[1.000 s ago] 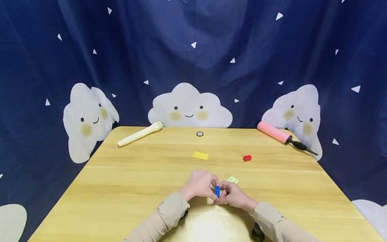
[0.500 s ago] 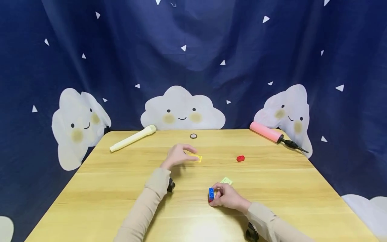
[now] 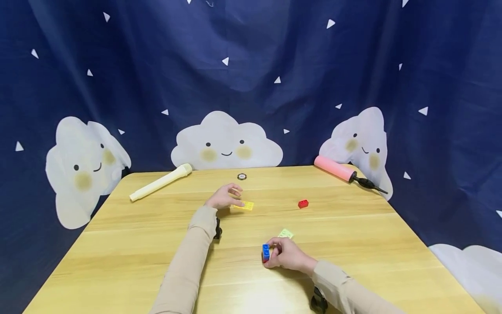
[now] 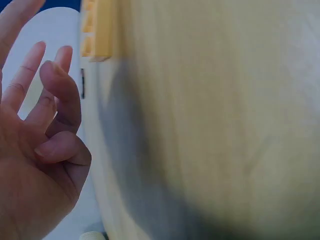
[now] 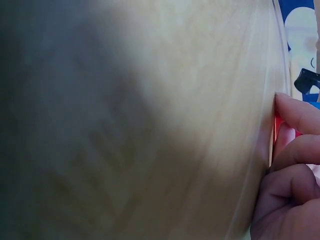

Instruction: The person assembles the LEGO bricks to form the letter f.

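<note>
One blue block (image 3: 266,249), with one red block (image 3: 264,261) under it, is pinched by the right hand's (image 3: 288,254) thumb and fingers over the table's (image 3: 333,226) near half. One pale green block (image 3: 286,233) lies just beyond that hand. The left hand (image 3: 225,196), loosely spread and gripping nothing, is beside one yellow block (image 3: 247,206). Farther out: a second red block (image 3: 303,203), one disc (image 3: 242,176), one cream stick (image 3: 161,183), one pink pump (image 3: 334,168).

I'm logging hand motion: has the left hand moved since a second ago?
Yes, the left hand moved forward and leftward, judged against the dark-rimmed disc, and is now nearer it.
</note>
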Available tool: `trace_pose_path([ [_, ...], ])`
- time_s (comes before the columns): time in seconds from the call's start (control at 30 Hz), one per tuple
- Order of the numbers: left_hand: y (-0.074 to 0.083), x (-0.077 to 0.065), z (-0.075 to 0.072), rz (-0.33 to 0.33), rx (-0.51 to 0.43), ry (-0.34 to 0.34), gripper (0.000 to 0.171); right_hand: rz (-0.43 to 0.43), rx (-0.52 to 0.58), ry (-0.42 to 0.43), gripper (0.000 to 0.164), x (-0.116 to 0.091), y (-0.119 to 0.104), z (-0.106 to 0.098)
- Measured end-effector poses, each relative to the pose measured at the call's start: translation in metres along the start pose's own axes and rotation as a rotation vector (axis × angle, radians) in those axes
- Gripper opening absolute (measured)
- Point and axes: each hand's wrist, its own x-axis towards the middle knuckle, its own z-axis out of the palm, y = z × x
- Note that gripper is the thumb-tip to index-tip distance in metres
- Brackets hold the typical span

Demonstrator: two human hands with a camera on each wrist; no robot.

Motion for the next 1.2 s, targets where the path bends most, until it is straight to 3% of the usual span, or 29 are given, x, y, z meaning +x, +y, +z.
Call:
trace_pose_path([
  [0.23,-0.014,-0.007,0.002,0.016,-0.003,-0.002,0.058,0.004,0.022,-0.003,0.038,0.0,-0.001,0.006],
  [0.5,-0.011,-0.015,0.001,0.032,-0.018,0.013,0.056,0.006,0.022,-0.004,0.038,0.001,0.0,0.006],
  [0.7,-0.015,-0.014,0.002,-0.006,0.067,0.052,0.054,-0.001,0.011,-0.01,0.038,0.002,-0.001,0.006],
  [1.0,0.005,-0.027,0.006,0.036,0.304,0.11,0.053,0.022,0.019,-0.006,0.039,-0.001,-0.005,0.002],
  [1.2,0.028,-0.05,0.014,0.112,0.338,0.132,0.051,0.023,0.022,-0.003,0.038,-0.001,-0.004,0.001],
])
